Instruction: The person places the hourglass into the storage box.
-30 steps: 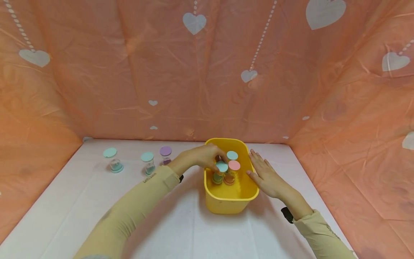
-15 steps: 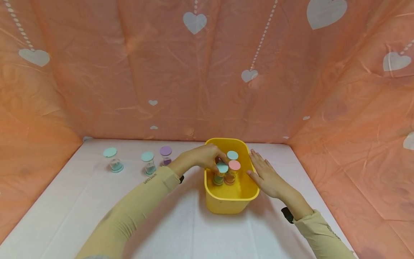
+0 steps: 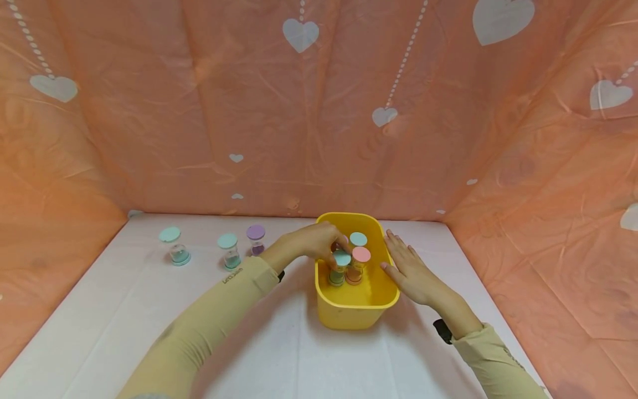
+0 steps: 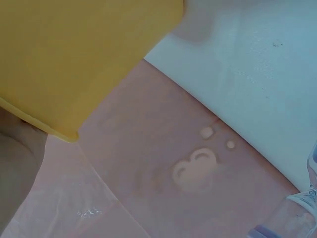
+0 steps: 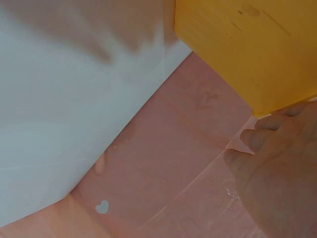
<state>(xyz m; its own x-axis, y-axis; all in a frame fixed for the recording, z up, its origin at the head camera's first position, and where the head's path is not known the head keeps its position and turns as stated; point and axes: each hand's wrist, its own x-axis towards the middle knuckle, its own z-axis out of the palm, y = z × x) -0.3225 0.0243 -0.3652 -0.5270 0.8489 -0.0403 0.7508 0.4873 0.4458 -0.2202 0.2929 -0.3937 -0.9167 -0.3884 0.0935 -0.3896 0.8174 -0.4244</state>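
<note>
A yellow bin (image 3: 349,317) stands on the white tabletop. Over its left rim reaches my left hand (image 3: 319,241), whose thumb and fingers pinch the cap of a teal sand timer (image 3: 341,258) standing upright inside. Beside that timer are a pink sand timer (image 3: 361,255) and, farther back, a light blue one (image 3: 358,239). Another cap with a pinkish-purple tint shows partly behind my left fingers. With fingers straight, my right hand (image 3: 411,271) rests along the bin's right rim. In the right wrist view, its fingers (image 5: 255,139) touch the bin's edge.
Left of the bin, two teal sand timers (image 3: 170,235) and a purple sand timer (image 3: 256,233) stand on the table (image 3: 249,354). Orange-pink cloth (image 3: 199,111) with white hearts rises behind and at both sides.
The left fingers and the teal timer have shifted very slightly inside the bin, and a purplish cap shows a little more behind them. The right hand stays in place.
</note>
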